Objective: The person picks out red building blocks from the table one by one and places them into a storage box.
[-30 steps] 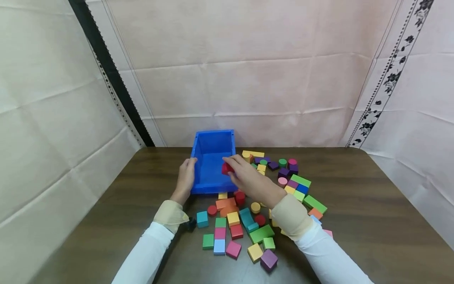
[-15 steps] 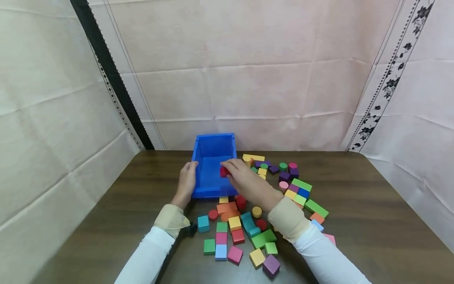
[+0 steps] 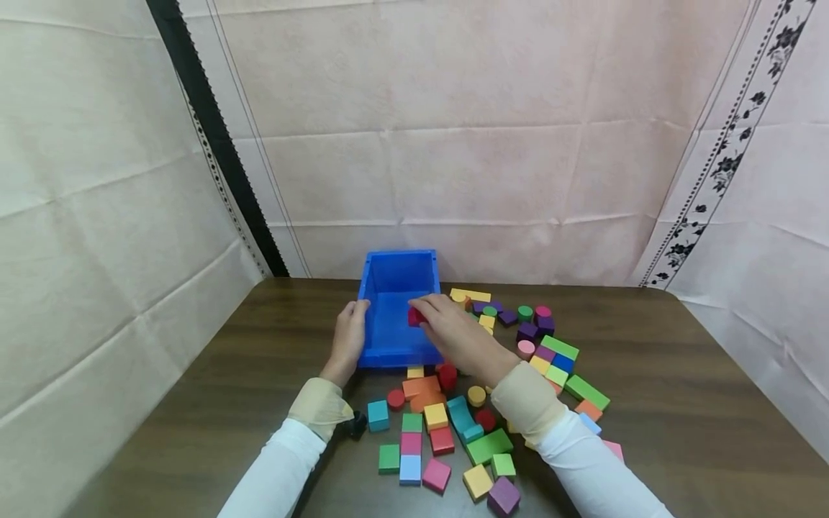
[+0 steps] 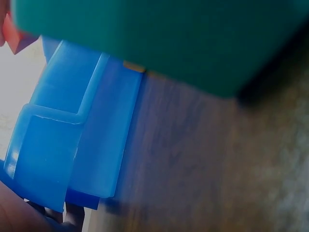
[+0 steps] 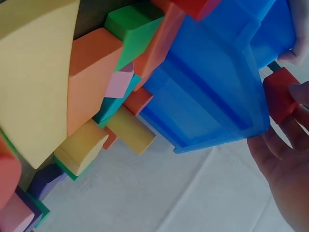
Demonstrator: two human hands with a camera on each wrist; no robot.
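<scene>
A blue plastic bin [image 3: 395, 358] stands at the back of the table, and my left hand [image 3: 350, 337] grips its left wall. The thumb lies on the rim, while the fingers go down the outer side, mostly hidden. My right hand [image 3: 463, 338] reaches over the right rim and pinches a red block [image 5: 280, 94] above the bin's bare floor. In the right wrist view the thumb and fingers [image 5: 292, 133] hold the block from either side, next to the bin's corner. Part of the red block [image 4: 19, 37] also shows in the left wrist view.
Several coloured blocks lie before and right of the bin, among them a purple cube [image 3: 503, 496], a green block [image 3: 586, 393] and a teal curved piece [image 3: 463, 419]. A blurred teal shape [image 4: 159, 38] fills the top of the left wrist view. White cloth [image 3: 414, 180] hangs behind the table.
The head view has tilted, so the scene sits lower and slightly to the right. My right hand has brought the red block slightly further inward over the bin; the left hand keeps its grip.
</scene>
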